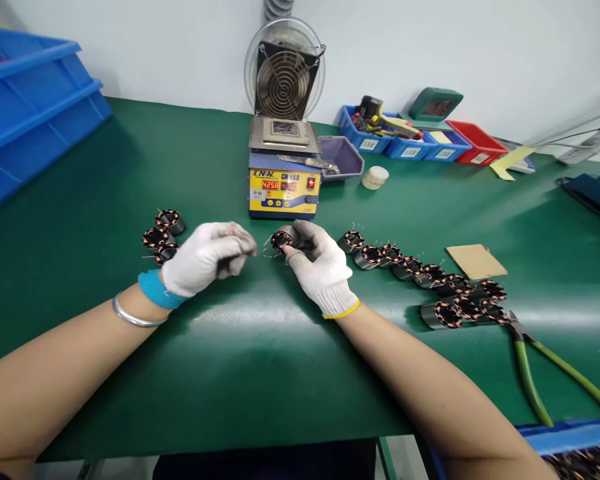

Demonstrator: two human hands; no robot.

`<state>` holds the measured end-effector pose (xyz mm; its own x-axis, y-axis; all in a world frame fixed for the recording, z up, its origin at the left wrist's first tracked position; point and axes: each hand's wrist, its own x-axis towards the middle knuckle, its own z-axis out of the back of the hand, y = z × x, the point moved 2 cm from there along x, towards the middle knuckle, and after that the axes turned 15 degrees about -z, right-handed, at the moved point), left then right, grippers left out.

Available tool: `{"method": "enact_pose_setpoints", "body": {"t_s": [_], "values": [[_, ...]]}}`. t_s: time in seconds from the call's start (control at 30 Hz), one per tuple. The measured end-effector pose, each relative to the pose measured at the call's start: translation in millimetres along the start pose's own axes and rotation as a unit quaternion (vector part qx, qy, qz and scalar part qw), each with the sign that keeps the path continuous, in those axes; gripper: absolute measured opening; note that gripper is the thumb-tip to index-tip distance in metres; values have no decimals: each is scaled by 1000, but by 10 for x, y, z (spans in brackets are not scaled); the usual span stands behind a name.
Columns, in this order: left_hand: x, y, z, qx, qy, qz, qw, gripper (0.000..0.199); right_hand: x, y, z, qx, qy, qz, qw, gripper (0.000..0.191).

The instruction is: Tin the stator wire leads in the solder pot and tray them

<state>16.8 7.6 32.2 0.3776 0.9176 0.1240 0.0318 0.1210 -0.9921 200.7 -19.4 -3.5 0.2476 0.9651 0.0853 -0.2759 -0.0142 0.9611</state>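
My right hand, in a white glove with a yellow hem, grips a motor stator by its side. Copper windings ring its face, and thin wire ends stick out to the left. My left hand, gloved with a blue cuff, is closed with fingertips pressed together, a short way left of those wires. Whatever may be in that pinch is hidden. Several stators stand beside and partly behind my left hand. To the right, a slanting row of more stators stands on the green table.
Behind my hands is a solder pot with lit displays, a fan above it. Green-handled cutters and a cardboard piece lie right. Blue crates stand left. A white round container and tool bins stand at the back.
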Motion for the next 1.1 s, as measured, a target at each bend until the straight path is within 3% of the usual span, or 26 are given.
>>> {"method": "enact_pose_setpoints", "body": {"t_s": [0.1, 0.13, 0.23, 0.33, 0.5, 0.57, 0.73, 0.8, 1.0, 1.1], "values": [[8, 41, 59, -4, -98, -48, 994, 27, 4, -10, -8, 21, -2, -3, 1000, 44], [3, 60, 45, 25, -97, -62, 993, 33, -3, -8, -14, 19, -4, -1, 1000, 43], [-24, 104, -80, 128, -14, -92, 987, 43, -35, 10, -31, 5, -6, 10, 1000, 44], [-59, 114, -184, 193, 9, -88, 977, 36, -68, 40, -43, -15, 9, 25, 1000, 42], [-107, 60, -125, 159, -118, -106, 975, 16, -90, 65, -42, -24, 7, 20, 999, 42], [-109, 46, -84, 164, -140, -125, 968, 16, -89, 62, -38, -11, -5, 17, 1000, 43], [-82, 105, -171, 265, 16, -125, 956, 17, -98, 75, -31, 0, -18, 38, 999, 42], [-101, 116, -214, 245, 22, -143, 959, 16, -101, 79, -29, -5, -14, 35, 999, 42], [-182, 30, -139, 154, -217, -211, 940, 12, -78, 49, -20, 30, -31, 16, 999, 45], [-156, 53, -99, 109, -239, -194, 945, 21, -86, 36, -15, 54, -32, -1, 998, 47]]}}
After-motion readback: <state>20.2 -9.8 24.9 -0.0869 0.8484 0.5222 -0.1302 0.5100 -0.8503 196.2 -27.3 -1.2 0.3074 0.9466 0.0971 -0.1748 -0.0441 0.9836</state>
